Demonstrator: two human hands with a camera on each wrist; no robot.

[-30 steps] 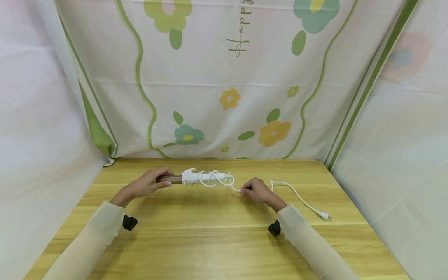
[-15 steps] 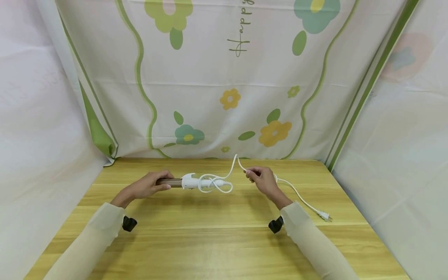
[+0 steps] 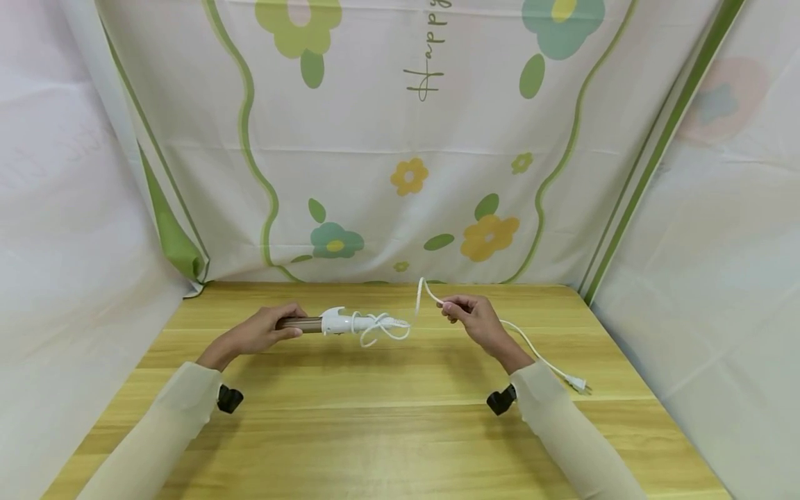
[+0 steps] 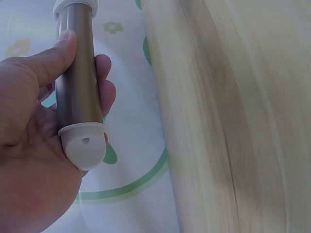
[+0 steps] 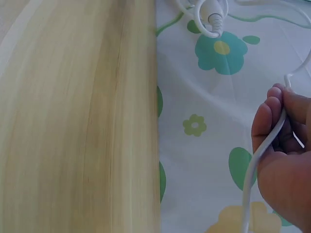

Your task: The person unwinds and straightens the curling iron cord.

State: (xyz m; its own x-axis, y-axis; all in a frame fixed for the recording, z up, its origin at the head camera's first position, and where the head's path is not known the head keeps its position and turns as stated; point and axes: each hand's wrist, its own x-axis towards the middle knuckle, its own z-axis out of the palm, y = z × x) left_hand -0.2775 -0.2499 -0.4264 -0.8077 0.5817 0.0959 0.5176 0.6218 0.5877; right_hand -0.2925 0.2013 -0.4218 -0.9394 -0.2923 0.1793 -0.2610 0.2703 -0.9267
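Observation:
My left hand (image 3: 259, 332) grips the brown barrel of a curling iron (image 3: 339, 322) at the left. In the left wrist view, thumb and fingers wrap the barrel (image 4: 80, 73), and its white end cap (image 4: 85, 148) points back toward the palm. The white handle lies level, pointing right, with loops of white cord (image 3: 390, 332) around it. My right hand (image 3: 481, 326) pinches the cord between thumb and fingers, right of the handle. Between handle and hand the cord rises in a narrow peak. Past the right hand it runs to a two-prong plug (image 3: 576, 383).
The wooden table (image 3: 362, 430) lies under both hands. Behind it hangs a white flowered cloth (image 3: 350, 173), with more cloth at both sides. A black wrist camera (image 3: 230, 398) sits at the left cuff and another black camera (image 3: 501, 401) at the right cuff.
My right hand has risen and moved right, drawing the cord up into a peak. The loops around the handle have shifted and loosened. The left hand keeps its grip on the barrel.

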